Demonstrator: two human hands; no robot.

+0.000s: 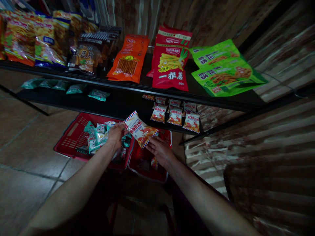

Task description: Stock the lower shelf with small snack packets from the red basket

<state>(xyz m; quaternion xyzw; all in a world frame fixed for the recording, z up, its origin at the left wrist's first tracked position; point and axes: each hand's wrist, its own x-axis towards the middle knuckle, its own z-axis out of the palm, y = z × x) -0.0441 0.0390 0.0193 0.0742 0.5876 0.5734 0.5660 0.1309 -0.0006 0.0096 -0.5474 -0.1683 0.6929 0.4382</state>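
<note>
A white and orange snack bag (140, 128) with striped ends is held tilted above the red baskets. My left hand (116, 134) grips its upper left end between thumb and fingers. At the lower right end, my right hand (159, 150) has its fingers against the bag's edge; part of that grip is hidden behind the bag. Below my left hand, the left red basket (71, 137) contains teal and white packets (94, 139). Under my right hand is the right red basket (150, 177), with a few packets at its bottom.
On the lower black shelf (123, 106), matching snack bags (175, 116) stand in rows at right and teal packets (76, 88) lie at left. The upper shelf carries orange bags (129, 62), red bags (169, 65) and green bags (221, 73). A pleated curtain (258, 154) hangs on the right.
</note>
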